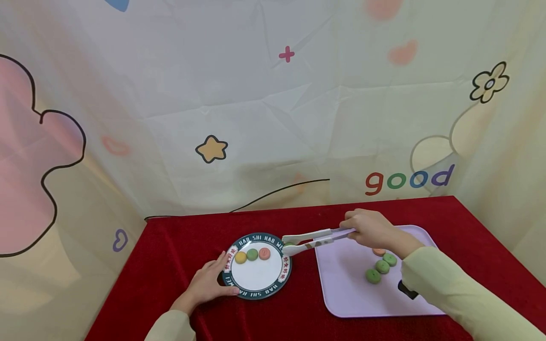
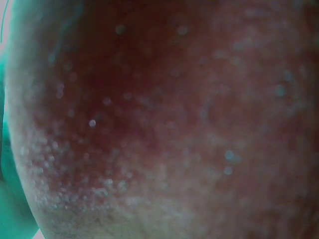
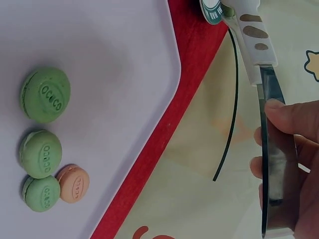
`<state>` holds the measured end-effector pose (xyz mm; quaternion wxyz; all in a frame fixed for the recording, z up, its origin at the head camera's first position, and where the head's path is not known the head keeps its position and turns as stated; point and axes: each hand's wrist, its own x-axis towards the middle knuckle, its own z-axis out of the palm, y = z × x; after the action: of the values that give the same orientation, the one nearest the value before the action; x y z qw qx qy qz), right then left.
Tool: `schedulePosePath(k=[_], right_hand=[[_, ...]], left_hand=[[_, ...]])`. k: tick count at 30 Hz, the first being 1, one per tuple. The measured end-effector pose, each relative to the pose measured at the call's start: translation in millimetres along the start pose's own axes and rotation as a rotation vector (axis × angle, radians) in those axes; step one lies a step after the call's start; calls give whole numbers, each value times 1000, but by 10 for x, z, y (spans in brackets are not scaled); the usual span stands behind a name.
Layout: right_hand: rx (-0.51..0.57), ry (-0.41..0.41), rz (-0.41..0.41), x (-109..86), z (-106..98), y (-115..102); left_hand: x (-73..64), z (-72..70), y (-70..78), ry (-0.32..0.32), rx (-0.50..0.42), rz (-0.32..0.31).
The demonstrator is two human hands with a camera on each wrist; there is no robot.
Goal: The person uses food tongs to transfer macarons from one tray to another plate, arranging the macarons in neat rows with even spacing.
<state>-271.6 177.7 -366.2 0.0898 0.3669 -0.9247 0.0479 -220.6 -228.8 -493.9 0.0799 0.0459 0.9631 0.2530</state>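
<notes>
My right hand (image 1: 368, 228) grips a pair of tongs (image 1: 309, 235) with white tips and metal handles. Between the tips is a green macaron (image 1: 289, 245), partly hidden, over the right rim of the round plate (image 1: 256, 277). On the plate's white middle lie a yellow macaron (image 1: 241, 257), a green macaron (image 1: 252, 255) and a pink macaron (image 1: 264, 254) in a row. My left hand (image 1: 206, 280) rests at the plate's left edge, thumb and fingers spread along the dark rim. The left wrist view is filled by a blurred, close surface.
A lilac tray (image 1: 345, 296) stands to the right under my right arm. It bears several green macarons (image 3: 46, 94) and an orange macaron (image 3: 73, 183). Red cloth (image 1: 298, 293) covers the table, and a printed curtain (image 1: 273, 118) hangs behind it.
</notes>
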Motion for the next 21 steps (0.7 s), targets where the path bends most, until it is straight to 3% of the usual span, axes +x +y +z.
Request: schedulePosePath(k=[21], right_hand=[[-26, 7, -8, 185, 172, -86]], left_hand=[[2, 4, -6, -4, 0, -5]])
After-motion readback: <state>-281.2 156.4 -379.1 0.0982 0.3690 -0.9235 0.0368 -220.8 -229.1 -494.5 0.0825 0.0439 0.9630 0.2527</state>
